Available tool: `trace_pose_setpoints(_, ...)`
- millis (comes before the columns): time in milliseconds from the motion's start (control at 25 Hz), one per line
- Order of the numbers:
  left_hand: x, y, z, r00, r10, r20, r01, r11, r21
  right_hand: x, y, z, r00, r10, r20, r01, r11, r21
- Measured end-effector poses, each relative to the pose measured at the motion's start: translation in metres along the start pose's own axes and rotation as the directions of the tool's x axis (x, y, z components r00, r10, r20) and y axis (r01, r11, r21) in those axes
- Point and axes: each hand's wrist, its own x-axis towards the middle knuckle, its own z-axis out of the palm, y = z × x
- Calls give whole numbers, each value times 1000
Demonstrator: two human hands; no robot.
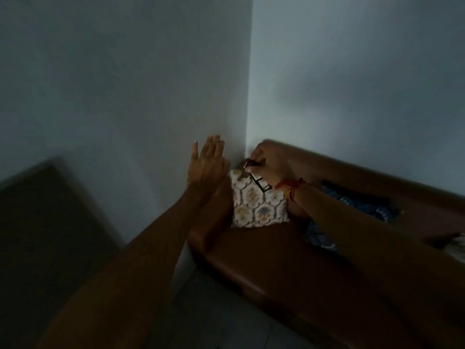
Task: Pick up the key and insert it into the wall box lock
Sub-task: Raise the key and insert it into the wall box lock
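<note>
Overhead, left hand (206,162) flat and splayed, right hand (270,163) pinching key (251,163) above cushion (259,207).

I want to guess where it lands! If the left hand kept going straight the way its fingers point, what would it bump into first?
Probably the wall. The left hand is open and flat, fingers pointing up near the corner, with nothing else ahead. In this dim view, depth is hard to judge; it may touch the wall already.

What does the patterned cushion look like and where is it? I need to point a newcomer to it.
Start at the corner where the two pale walls meet, then drop to the brown sofa below. The small square cushion stands in the sofa's corner between the two hands. Its cream fabric with pastel medallions marks it out.
</note>
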Motion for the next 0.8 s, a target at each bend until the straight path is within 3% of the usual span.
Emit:
trace_pose_setpoints(280, 115, 187, -90, 935, 247, -254, -266, 963, -44, -3, 4, -230, 931, -135, -339, 105, 989, -105)
trace_pose_setpoints(520, 171, 346, -132, 820, 424, -384, -465, 885, -16, -37, 30, -407, 868, -179, -463, 67, 966, -249)
trace_pose_setpoints(800, 203, 491, -147, 735, 520, -435, -604, 794, -71, -96, 46, -539, 815, -126, -565, -73, 946, -316)
